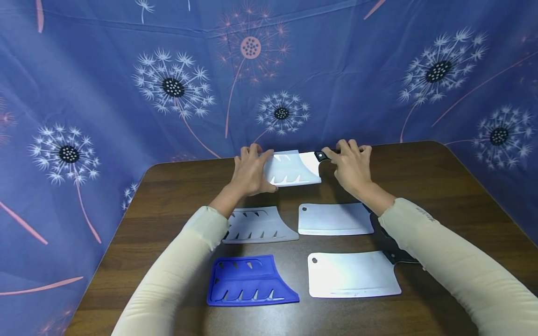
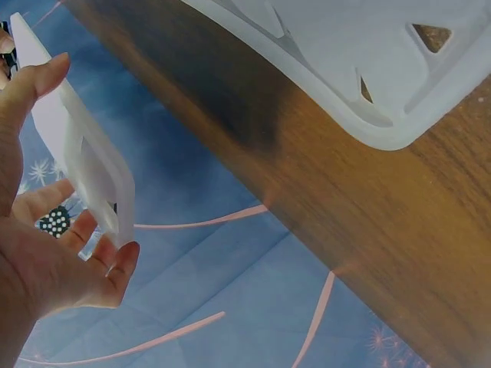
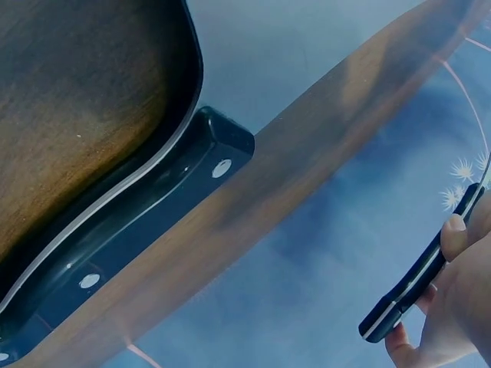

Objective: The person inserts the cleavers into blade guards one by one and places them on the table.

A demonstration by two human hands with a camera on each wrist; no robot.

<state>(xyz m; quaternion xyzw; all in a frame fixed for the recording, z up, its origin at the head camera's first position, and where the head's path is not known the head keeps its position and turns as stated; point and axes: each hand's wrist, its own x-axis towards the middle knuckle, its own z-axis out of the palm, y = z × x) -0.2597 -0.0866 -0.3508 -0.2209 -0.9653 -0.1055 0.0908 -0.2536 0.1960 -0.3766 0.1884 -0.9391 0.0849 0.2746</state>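
Note:
A white blade cover (image 1: pixel 290 170) sits over most of a cleaver's blade (image 1: pixel 309 162) at the far side of the table; a strip of bare steel shows by the handle. My left hand (image 1: pixel 251 172) grips the cover's left end, thumb on one side and fingers on the other, as the left wrist view shows of that cover (image 2: pixel 84 146). The cleaver's black handle (image 3: pixel 422 272) is pinched between thumb and fingers of my right hand (image 1: pixel 353 163). In the right wrist view, that hand (image 3: pixel 460 295) is at the right edge.
Closer to me lie a second whitish cover (image 1: pixel 260 226) and a blue cover (image 1: pixel 252 282) on the left. Two bare cleavers, one farther (image 1: pixel 334 219) and one nearer (image 1: pixel 353 275), lie on the right, handles partly under my right arm. Behind the wooden table (image 1: pixel 168 196) hangs a blue dandelion-print cloth (image 1: pixel 336 70).

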